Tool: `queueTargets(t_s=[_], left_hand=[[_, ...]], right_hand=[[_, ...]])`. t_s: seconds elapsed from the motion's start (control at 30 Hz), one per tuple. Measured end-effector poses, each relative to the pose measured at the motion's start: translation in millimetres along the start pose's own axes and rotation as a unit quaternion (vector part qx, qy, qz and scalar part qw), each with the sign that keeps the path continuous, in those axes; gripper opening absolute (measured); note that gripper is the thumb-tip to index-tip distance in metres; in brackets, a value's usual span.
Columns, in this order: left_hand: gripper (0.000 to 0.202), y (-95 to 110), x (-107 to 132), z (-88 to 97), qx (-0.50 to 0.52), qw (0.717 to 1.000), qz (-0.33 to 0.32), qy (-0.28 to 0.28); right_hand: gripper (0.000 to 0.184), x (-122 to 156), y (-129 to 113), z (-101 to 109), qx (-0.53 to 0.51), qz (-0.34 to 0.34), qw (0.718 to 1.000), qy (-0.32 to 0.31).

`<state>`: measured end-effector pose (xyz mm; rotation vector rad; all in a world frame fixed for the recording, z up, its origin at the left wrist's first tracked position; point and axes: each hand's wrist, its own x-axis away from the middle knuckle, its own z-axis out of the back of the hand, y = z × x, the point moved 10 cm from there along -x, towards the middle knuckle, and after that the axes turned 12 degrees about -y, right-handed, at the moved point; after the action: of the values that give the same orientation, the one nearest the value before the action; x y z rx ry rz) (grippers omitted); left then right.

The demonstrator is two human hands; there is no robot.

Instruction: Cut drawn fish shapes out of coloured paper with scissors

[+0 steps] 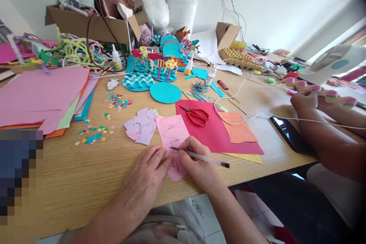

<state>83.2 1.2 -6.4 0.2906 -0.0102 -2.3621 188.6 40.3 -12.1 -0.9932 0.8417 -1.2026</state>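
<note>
My right hand [198, 162] grips a pen [207, 158] with a clear barrel and a black end. Its tip touches a strip of pink paper [172, 122] bearing several fish outlines in dark ink. On the strip's left edge lies my left hand [150, 166], fingers stretched out flat and holding nothing. Beyond it are lilac paper pieces [147, 129] with fish drawn on them. Scissors [190, 112] with red handles rest on a red sheet [213, 137] to the right of the strip. The pen hand hides part of the lowest drawing.
Confetti [95, 135] and stacked coloured sheets [42, 91] lie left. A turquoise oval [165, 92], glue bottles [211, 76] and paper fish decorations stand farther back. An orange sheet [240, 129], white cable and phone [291, 135] are right, near another person's hand [304, 101].
</note>
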Motion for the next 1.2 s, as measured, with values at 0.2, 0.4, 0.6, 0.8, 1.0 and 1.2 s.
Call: queueTargets(t_s=[0.2, 0.4, 0.6, 0.8, 1.0, 1.2], left_hand=[[0.033, 0.5, 0.2, 0.9, 0.003, 1.000, -0.001, -0.003], [0.035, -0.1, 0.5, -0.9, 0.007, 1.000, 0.002, -0.009], [0.035, 0.3, 0.6, 0.5, 0.003, 1.000, 0.003, -0.005], [0.033, 1.6, 0.6, 2.4, 0.011, 1.000, -0.004, -0.006], [0.033, 1.6, 0.4, 0.6, 0.011, 1.000, -0.008, -0.009], [0.031, 1.4, -0.7, 1.2, 0.007, 1.000, -0.006, -0.011]], right_hand=[[0.007, -0.8, 1.9, -3.7, 0.014, -0.011, 1.000, -0.013], [0.007, -0.7, -1.7, -2.8, 0.055, -0.012, 0.998, -0.012], [0.007, -1.0, -4.6, -4.0, 0.062, -0.010, 0.998, -0.016], [0.007, -1.2, -2.9, -2.1, 0.055, -0.016, 0.998, -0.013], [0.007, -1.5, -1.7, -3.2, 0.054, -0.018, 0.998, -0.016], [0.007, -1.3, -2.0, -3.5, 0.053, -0.015, 0.998, -0.020]])
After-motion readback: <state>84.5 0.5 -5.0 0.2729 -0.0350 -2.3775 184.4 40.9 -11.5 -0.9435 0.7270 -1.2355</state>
